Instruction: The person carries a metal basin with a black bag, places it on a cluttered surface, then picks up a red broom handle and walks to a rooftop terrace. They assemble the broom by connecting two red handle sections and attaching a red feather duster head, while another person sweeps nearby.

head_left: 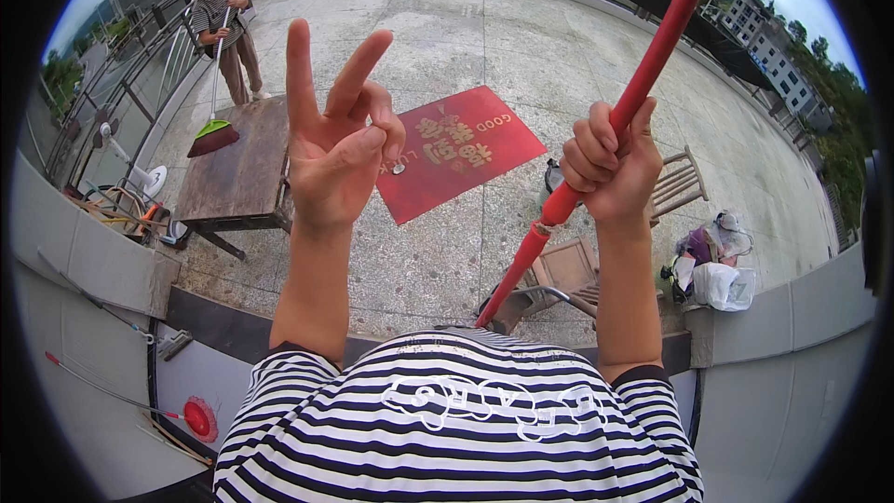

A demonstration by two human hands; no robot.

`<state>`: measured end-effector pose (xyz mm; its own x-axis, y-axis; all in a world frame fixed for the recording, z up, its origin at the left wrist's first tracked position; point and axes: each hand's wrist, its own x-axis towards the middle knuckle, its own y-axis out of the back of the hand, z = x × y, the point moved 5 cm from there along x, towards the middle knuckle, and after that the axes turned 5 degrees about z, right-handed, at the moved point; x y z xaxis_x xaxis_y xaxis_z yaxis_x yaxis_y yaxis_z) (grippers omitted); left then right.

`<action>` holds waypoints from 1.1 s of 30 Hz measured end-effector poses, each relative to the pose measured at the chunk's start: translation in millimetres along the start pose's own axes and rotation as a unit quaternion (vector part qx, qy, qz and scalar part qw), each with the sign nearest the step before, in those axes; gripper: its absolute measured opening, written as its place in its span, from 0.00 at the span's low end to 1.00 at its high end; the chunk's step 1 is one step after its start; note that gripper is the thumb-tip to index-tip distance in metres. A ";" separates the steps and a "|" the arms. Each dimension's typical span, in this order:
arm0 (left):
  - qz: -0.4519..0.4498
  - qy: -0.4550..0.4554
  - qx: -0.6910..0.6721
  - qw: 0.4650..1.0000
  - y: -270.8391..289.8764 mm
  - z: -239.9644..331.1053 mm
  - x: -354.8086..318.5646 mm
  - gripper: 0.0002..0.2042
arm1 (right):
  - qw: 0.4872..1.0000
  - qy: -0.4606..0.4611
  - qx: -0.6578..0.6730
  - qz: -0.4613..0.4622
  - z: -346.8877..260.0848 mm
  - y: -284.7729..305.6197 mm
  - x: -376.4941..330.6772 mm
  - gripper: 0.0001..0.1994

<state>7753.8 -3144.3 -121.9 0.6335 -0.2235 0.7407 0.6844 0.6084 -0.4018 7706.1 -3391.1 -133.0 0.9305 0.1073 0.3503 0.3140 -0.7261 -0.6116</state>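
Red pole [659,51] slants across the view from between 1 and 2 o'clock down toward 6 o'clock, where its lower end is lost behind the striped shirt [447,447]; whether that end rests on anything I cannot tell. At 2 o'clock the right hand [610,163] is wrapped around the thicker upper section, a little above the joint [548,222] where a thinner section begins. At 10 o'clock the left hand [340,149] is raised well apart from the pole, two fingers spread in a V, thumb bent in toward the folded others, with nothing clearly in it. With one hand alone on so long a shaft, a slack grip could let the pole slide or tip; the wooden chair [566,265], near its lower section toward 4 o'clock, seems likeliest to be knocked. If the joint is not locked, a twist or pull might make the sections slip or part. A wide swing toward 10 or 11 o'clock could endanger the person [222,23] holding a broom [214,137] beyond the wooden counter [247,149], though they stand well apart now. Underfoot, the red mat [461,154] at 12 o'clock could trip someone whose foot caught its edge.
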 end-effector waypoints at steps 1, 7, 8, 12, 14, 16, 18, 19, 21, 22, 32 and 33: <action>-0.001 0.052 -0.005 0.999 -3.0 -20.2 -4.1 0.45 | 1.000 -0.002 0.009 0.008 1.7 2.1 2.2 0.29; -0.127 0.421 0.113 0.891 -48.0 -171.0 -119.0 0.37 | 0.964 0.060 -0.167 0.198 2.5 3.5 -6.0 0.26; -0.132 0.460 0.096 0.873 -57.3 -178.6 -130.0 0.33 | 0.946 0.083 -0.200 0.241 4.0 -1.8 -11.4 0.24; -0.039 0.427 0.141 0.892 -71.8 -187.0 -132.7 0.20 | 0.893 0.172 -0.255 0.330 2.9 -0.6 -17.0 0.21; -0.022 0.371 0.174 0.912 -76.8 -190.6 -131.8 0.17 | 0.906 0.151 -0.221 0.327 1.2 10.6 -11.9 0.22; -0.016 0.354 0.184 0.917 -79.1 -192.8 -132.2 0.16 | 0.916 0.139 -0.188 0.327 -2.5 16.1 -5.1 0.23; -0.005 0.341 0.190 0.921 -78.8 -193.4 -134.8 0.13 | 0.944 0.106 -0.155 0.272 -2.1 18.3 -0.8 0.24; 0.001 0.337 0.191 0.922 -77.6 -193.7 -134.8 0.12 | 0.956 0.088 -0.138 0.243 -3.2 19.2 1.0 0.24; 0.011 0.337 0.167 0.927 -75.9 -191.3 -134.2 0.10 | 0.979 0.044 -0.091 0.175 -0.1 18.9 6.8 0.24; 0.015 0.332 0.153 0.931 -77.9 -196.6 -138.4 0.10 | 0.986 0.027 -0.071 0.146 0.4 21.2 6.7 0.24; 0.044 0.287 0.198 0.936 -79.2 -203.8 -142.7 0.09 | 0.997 -0.014 -0.060 0.037 0.7 14.0 10.1 0.24; 0.064 0.246 0.242 0.936 -80.6 -201.3 -143.4 0.09 | 0.992 0.005 -0.101 0.079 0.4 10.6 5.6 0.24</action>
<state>7680.4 -3314.6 -304.1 0.8703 -0.3770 0.3170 0.4237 0.9011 -0.0918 7714.7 -3397.9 -137.8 0.9631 -0.0247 0.2682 0.1190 -0.8543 -0.5060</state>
